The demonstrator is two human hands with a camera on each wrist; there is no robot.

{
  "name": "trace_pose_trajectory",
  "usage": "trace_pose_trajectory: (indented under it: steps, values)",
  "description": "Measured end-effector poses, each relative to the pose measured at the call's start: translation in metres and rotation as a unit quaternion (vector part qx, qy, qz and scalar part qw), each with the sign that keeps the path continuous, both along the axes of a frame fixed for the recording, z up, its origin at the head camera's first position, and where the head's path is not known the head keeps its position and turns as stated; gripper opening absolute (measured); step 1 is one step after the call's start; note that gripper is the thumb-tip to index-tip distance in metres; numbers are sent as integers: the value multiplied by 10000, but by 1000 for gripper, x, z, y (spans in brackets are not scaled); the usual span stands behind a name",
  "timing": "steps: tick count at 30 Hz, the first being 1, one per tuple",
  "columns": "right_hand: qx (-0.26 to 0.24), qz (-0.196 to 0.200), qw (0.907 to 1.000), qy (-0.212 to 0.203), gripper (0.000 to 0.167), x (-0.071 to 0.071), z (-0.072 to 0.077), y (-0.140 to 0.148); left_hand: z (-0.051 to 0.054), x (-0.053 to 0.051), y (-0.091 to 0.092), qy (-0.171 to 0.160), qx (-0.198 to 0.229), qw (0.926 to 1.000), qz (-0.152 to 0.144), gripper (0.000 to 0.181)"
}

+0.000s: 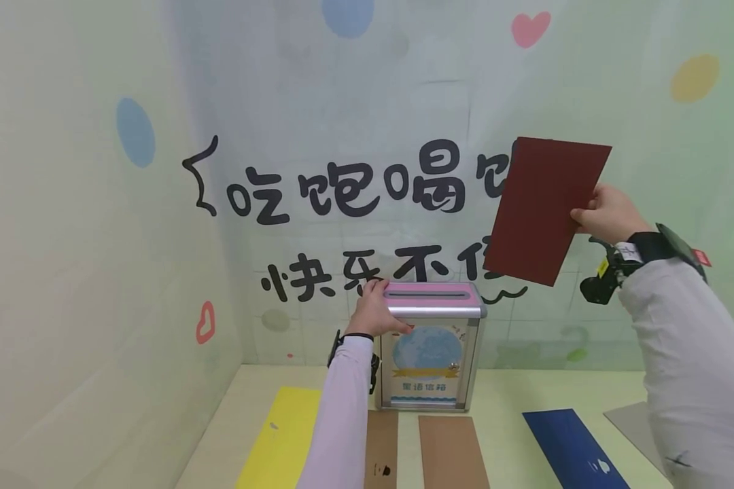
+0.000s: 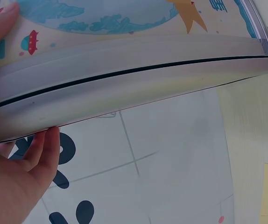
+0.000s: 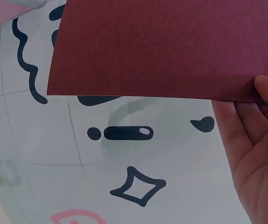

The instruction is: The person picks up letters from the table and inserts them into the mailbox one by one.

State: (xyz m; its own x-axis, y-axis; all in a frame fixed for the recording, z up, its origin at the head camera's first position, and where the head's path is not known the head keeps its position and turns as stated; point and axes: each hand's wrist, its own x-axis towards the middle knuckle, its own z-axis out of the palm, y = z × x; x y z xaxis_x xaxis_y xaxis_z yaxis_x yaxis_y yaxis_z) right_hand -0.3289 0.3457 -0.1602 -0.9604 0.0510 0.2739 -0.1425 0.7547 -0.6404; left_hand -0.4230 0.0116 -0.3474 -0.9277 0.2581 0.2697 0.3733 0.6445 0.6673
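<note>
My right hand (image 1: 608, 214) pinches a dark red envelope (image 1: 544, 210) by its right edge and holds it up in front of the wall, above and right of the letter box. In the right wrist view the thumb lies on the near face of the envelope (image 3: 171, 51), the fingers behind it. The letter box (image 1: 428, 401) has a clear front, a silver frame and a pink top with a narrow slot (image 1: 427, 295). My left hand (image 1: 374, 314) grips its upper left corner, thumb on the front, fingers over the top and back edge.
On the pale table lie a yellow envelope (image 1: 281, 435), two brown ones (image 1: 382, 435) (image 1: 452, 448), a dark blue one (image 1: 571, 441) and a grey one (image 1: 633, 424) partly behind the right sleeve. The wall (image 1: 342, 88) with painted writing stands close behind the box.
</note>
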Motion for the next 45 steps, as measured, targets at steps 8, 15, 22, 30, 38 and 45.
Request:
trace_pose_trajectory:
  steps: [8,15,22,30,38,45]
  values:
    - [-89,74,9999,11,45,-8,5,-16,3,2,-2,-26,-62,10000,35,110]
    - [-94,236,9997,36,45,-16,6,-30,2,3,-1,-36,-43,10000,2,110]
    - [54,291,9996,11,44,-26,5,-44,3,3,1,-58,-45,10000,34,111]
    - [-458,658,9967,-136,47,-33,3,-60,2,1,1,-34,-112,9999,68,110]
    - [-413,516,9975,-234,48,-35,-1,-73,0,2,0,-36,-109,9999,-22,110]
    - [-390,541,9977,-140,45,-37,-4,-86,-2,2,-1,-3,-72,9999,-74,111]
